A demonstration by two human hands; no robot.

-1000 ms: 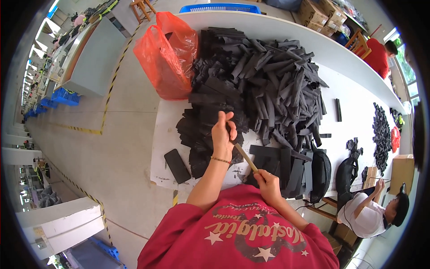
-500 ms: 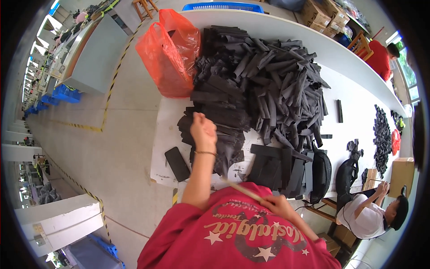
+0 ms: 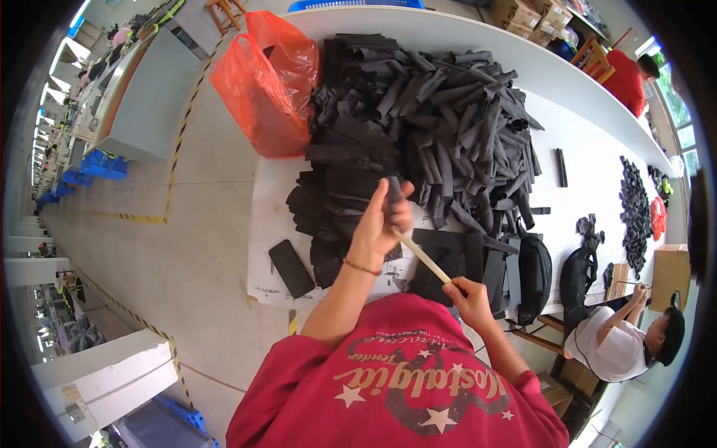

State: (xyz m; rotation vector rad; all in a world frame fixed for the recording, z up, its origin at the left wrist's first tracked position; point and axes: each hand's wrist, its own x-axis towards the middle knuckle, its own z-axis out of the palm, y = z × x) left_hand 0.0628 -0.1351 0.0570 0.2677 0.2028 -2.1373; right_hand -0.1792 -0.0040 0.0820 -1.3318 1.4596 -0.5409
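Head view: one pale, narrow, wood-like stick [image 3: 422, 256], seemingly light, stiff and best held endwise, slanted from the right hand [image 3: 470, 299], pinching its lower end, to the left hand [image 3: 376, 226], gripping one soft-looking dark-grey cloth strip [image 3: 393, 193].

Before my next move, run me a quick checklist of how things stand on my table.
1. Stick gripped in right hand: ok.
2. Black piece in left hand: ok, though the fingers are blurred.
3. Stick's far tip inside the piece: cannot tell, the left hand hides it.
4. Phone away from both hands: ok.
5. Red bag upright: ok.
6. Heap neatly stacked: not ok, jumbled.
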